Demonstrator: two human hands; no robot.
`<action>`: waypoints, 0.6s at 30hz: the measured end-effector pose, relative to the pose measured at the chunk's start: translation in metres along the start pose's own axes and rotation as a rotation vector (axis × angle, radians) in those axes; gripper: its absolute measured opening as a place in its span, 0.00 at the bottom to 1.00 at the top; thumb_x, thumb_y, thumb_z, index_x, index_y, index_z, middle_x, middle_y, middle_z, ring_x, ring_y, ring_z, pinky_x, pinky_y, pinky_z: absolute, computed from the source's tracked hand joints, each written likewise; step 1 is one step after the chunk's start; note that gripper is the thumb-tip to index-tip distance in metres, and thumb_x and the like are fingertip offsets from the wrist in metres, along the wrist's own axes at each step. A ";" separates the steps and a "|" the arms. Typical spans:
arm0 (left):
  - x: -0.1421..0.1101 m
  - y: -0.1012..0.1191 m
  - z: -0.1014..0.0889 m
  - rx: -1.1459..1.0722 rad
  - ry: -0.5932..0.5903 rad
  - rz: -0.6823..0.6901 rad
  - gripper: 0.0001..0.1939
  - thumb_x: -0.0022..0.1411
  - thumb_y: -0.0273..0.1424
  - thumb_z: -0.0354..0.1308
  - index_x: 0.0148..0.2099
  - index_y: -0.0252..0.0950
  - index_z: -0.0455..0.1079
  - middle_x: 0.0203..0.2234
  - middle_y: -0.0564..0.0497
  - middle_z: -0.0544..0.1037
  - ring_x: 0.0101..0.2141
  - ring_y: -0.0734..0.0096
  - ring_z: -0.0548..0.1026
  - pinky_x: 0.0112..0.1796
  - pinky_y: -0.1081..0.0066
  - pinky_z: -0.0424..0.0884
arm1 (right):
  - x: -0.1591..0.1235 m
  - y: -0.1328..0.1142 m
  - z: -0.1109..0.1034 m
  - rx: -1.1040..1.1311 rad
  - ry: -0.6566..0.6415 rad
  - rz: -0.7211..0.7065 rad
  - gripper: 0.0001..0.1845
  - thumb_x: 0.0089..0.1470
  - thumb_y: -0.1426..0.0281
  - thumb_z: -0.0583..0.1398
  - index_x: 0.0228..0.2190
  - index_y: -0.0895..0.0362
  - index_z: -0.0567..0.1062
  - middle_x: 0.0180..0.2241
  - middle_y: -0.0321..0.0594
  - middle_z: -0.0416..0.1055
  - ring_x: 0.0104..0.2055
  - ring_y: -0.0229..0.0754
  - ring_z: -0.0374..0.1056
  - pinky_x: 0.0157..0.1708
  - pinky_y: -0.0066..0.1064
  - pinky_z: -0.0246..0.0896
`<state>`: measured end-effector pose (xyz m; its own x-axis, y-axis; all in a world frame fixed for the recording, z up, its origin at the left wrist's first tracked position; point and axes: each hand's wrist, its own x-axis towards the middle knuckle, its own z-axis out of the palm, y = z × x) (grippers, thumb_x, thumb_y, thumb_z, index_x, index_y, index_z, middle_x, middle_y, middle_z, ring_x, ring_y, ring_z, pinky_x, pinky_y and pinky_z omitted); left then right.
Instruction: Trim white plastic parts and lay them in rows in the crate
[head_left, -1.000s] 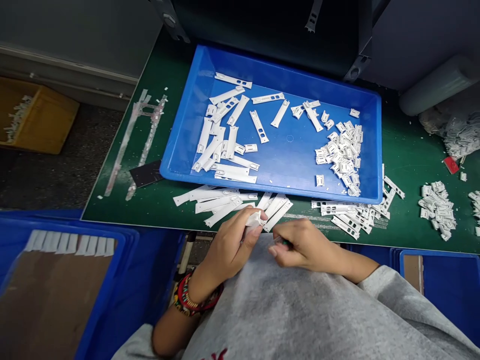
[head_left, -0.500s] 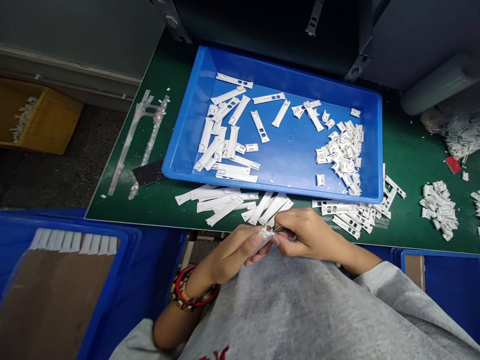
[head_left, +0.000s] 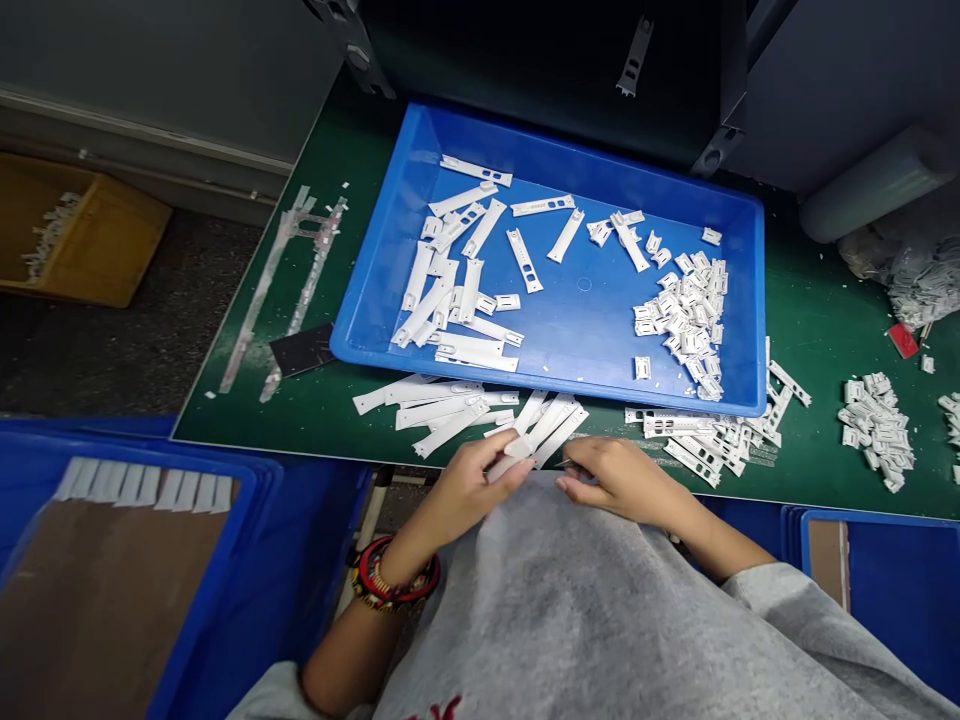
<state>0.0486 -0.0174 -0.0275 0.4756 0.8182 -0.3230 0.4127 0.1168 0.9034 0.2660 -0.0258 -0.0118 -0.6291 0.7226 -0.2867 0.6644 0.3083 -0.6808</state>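
From the head cam: left hand (head_left: 465, 495) has a white part (head_left: 517, 450) pinched between thumb and fingers, just off the front edge of the green bench (head_left: 806, 465), with the grey shirt (head_left: 570, 600) right below. Right hand (head_left: 619, 478) is curled with thumb and fingertips together on a thin tool (head_left: 565, 463); only a bit of it pokes out toward the left hand, so I can't tell what kind it is. The two hands are near each other but apart. Beaded bracelets (head_left: 390, 575) on the left wrist.

On the bench past the hands there's a big blue tray (head_left: 525, 380). Long strips (head_left: 484, 228) are mostly jumbled in its left half, a few scattered across the middle, and a heap of small clips (head_left: 686, 315) sits on the right. More loose strips (head_left: 450, 425) lie between the tray and the left hand, some slotted ones (head_left: 694, 455) are bunched by the tray's front right corner, and another clip pile (head_left: 876, 430) is further right, near a red piece (head_left: 903, 340). Over left: a black plate (head_left: 296, 352) next to the tray, some tape (head_left: 259, 290) on the bench, and a yellow bin (head_left: 112, 245) beyond the bench edge.
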 end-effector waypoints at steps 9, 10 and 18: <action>0.038 -0.018 0.037 0.969 0.195 -0.048 0.35 0.57 0.52 0.59 0.53 0.26 0.65 0.45 0.34 0.72 0.32 0.55 0.77 0.24 0.67 0.66 | -0.024 0.055 0.056 -0.390 0.175 0.240 0.17 0.61 0.61 0.55 0.45 0.61 0.70 0.41 0.50 0.67 0.43 0.53 0.61 0.43 0.43 0.58; 0.042 -0.015 0.039 0.992 0.175 -0.062 0.35 0.57 0.51 0.59 0.53 0.24 0.65 0.45 0.34 0.72 0.32 0.55 0.77 0.24 0.67 0.66 | -0.025 0.058 0.059 -0.393 0.195 0.237 0.19 0.61 0.60 0.55 0.46 0.61 0.70 0.42 0.51 0.66 0.44 0.53 0.60 0.44 0.43 0.58; 0.054 -0.018 0.047 0.956 0.123 -0.022 0.12 0.60 0.32 0.58 0.44 0.30 0.67 0.39 0.39 0.74 0.42 0.52 0.74 0.31 0.65 0.70 | -0.026 0.070 0.072 -0.321 0.322 0.207 0.31 0.59 0.57 0.57 0.58 0.62 0.61 0.51 0.56 0.63 0.52 0.57 0.59 0.50 0.48 0.58</action>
<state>0.1040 -0.0014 -0.0744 0.3980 0.8810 -0.2558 0.9048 -0.3309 0.2680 0.2999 -0.0673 -0.1002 -0.3480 0.9275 -0.1368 0.8846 0.2765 -0.3756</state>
